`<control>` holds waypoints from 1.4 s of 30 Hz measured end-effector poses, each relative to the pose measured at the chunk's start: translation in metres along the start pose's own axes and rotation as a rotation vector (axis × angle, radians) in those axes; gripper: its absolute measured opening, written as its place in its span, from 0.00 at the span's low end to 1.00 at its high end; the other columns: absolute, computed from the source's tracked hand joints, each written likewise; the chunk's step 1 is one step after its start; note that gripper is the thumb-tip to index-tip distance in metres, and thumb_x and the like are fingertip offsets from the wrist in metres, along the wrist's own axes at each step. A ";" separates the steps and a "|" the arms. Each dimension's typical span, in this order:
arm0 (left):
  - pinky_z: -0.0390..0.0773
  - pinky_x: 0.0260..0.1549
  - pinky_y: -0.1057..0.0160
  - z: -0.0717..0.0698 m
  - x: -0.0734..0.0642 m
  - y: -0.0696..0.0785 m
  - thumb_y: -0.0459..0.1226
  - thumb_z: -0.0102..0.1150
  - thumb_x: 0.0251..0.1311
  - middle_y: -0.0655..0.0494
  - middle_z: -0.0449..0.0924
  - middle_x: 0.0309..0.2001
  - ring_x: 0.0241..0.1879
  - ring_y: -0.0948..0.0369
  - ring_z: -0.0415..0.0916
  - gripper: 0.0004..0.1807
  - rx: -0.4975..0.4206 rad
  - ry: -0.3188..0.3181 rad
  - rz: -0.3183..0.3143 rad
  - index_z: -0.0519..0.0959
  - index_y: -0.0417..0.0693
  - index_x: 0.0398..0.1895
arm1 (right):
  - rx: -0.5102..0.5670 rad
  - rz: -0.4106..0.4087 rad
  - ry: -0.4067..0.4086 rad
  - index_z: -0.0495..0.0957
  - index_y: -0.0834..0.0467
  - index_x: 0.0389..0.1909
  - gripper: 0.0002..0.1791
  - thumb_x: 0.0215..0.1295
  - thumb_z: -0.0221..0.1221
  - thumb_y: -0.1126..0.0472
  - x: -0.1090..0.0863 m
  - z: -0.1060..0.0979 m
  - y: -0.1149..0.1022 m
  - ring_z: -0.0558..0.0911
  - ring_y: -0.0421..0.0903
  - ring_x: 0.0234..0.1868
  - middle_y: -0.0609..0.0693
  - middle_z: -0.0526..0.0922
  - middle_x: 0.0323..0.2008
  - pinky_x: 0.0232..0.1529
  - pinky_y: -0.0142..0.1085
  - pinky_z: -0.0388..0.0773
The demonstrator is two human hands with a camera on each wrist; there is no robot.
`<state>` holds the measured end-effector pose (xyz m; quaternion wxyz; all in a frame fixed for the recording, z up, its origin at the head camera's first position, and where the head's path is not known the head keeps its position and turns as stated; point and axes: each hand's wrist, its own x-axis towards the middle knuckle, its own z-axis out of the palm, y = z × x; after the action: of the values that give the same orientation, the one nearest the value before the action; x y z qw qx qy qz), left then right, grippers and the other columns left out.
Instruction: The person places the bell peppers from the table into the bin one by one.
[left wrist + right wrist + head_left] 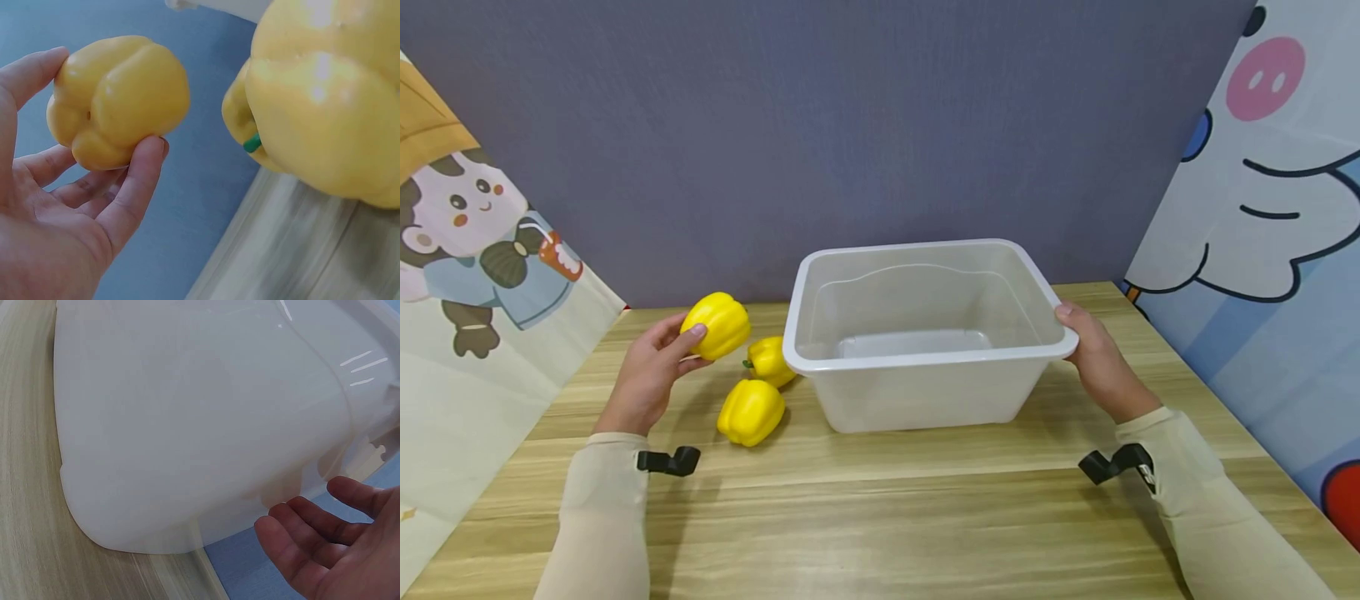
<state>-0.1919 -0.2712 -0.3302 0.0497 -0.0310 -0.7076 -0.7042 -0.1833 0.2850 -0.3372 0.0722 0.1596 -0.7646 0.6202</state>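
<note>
A yellow bell pepper [722, 323] is held up off the table in my left hand [647, 375], pinched between thumb and fingers. The left wrist view shows its lobed bottom end facing the camera. Two more yellow bell peppers lie on the table beside that hand: one [751, 413] nearer me, the other [769, 360] with a green stem, right by the bin's left side. My right hand [1101, 362] grips the right rim of a white plastic bin [917, 392], thumb on the rim and fingers underneath. Inside, the bin shows only its bare bottom.
The bin stands on a wood-grain table [880, 517] toward the back. A grey-blue panel [880, 125] rises behind it. Cartoon-printed walls flank the table on the left and right. Each sleeve carries a black wrist mount.
</note>
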 end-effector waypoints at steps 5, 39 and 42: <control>0.82 0.42 0.68 0.003 -0.001 0.005 0.42 0.63 0.68 0.55 0.74 0.54 0.45 0.61 0.78 0.32 0.012 -0.010 0.020 0.65 0.40 0.70 | -0.013 0.002 0.001 0.75 0.55 0.54 0.23 0.80 0.36 0.47 0.000 0.000 0.000 0.77 0.41 0.43 0.46 0.80 0.43 0.43 0.35 0.74; 0.81 0.46 0.67 0.029 -0.008 0.025 0.32 0.64 0.65 0.45 0.63 0.66 0.51 0.59 0.78 0.30 -0.022 -0.063 0.182 0.65 0.42 0.68 | 0.000 -0.022 0.009 0.75 0.53 0.52 0.21 0.80 0.37 0.47 0.003 0.002 0.006 0.76 0.41 0.42 0.46 0.79 0.42 0.43 0.34 0.74; 0.81 0.46 0.67 0.031 -0.009 0.026 0.30 0.63 0.66 0.45 0.63 0.66 0.51 0.59 0.78 0.30 -0.034 -0.076 0.197 0.65 0.42 0.69 | 0.022 -0.025 0.012 0.76 0.53 0.51 0.21 0.80 0.38 0.47 0.004 0.003 0.007 0.76 0.41 0.41 0.46 0.79 0.42 0.42 0.35 0.73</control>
<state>-0.1808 -0.2403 -0.3051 0.0912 -0.1279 -0.6904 -0.7062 -0.1893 0.2830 -0.3433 0.0828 0.1659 -0.7553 0.6286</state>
